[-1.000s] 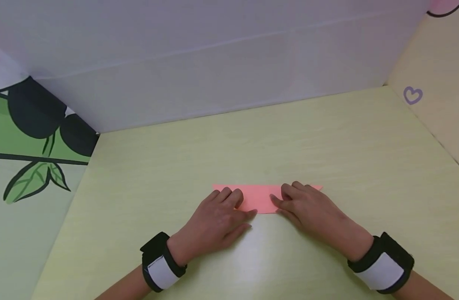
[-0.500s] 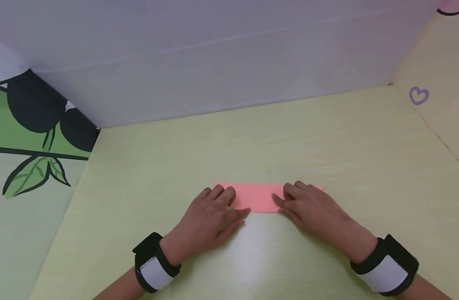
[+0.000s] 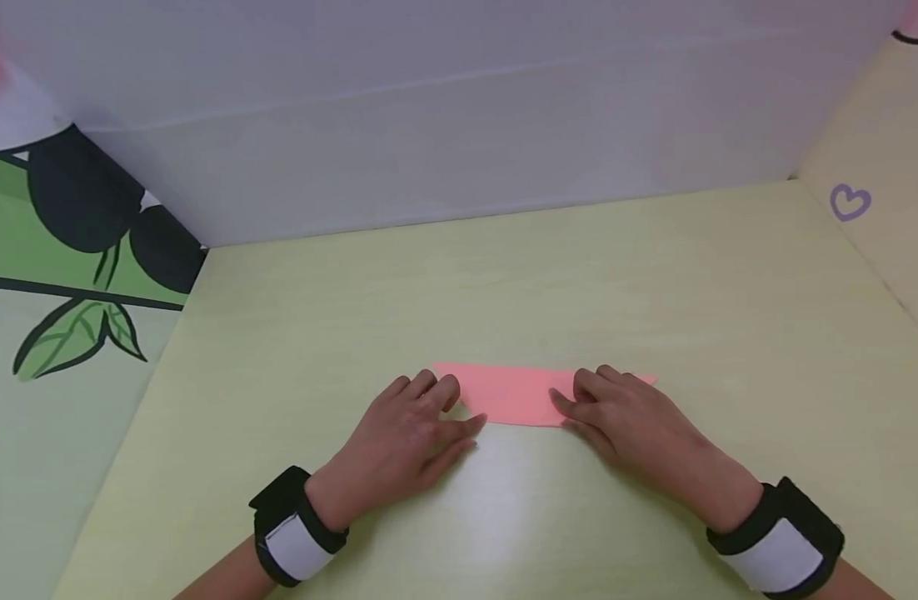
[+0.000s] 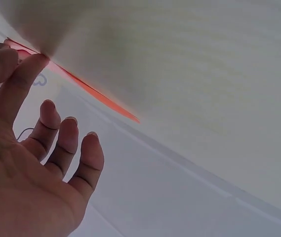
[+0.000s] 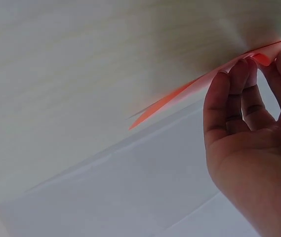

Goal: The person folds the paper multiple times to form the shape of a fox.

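Observation:
A folded sheet of pink paper (image 3: 511, 396) lies on the table as a narrow strip with a pointed right end. At its near edge, toward the left end, my left hand (image 3: 395, 437) presses with an outstretched index fingertip. The left wrist view shows that index finger (image 4: 19, 86) straight, with the other fingers loosely bent off the paper. My right hand (image 3: 639, 421) pinches the strip's right part between fingers and thumb. In the right wrist view the paper's near edge (image 5: 263, 58) bulges in a curl between them, and its layers part at the far tip.
The pale wood-grain table (image 3: 429, 300) meets a whitish back wall (image 3: 459, 150). On the left stands a panel with a painted leaf (image 3: 62, 337) and dark round shapes. A beige right wall bears a small purple heart (image 3: 850, 202). Both wrists wear black bands.
My left hand has slid leftward along the paper's near edge, uncovering more of the strip. The right hand stays at the same part of the paper. The head view has shifted slightly.

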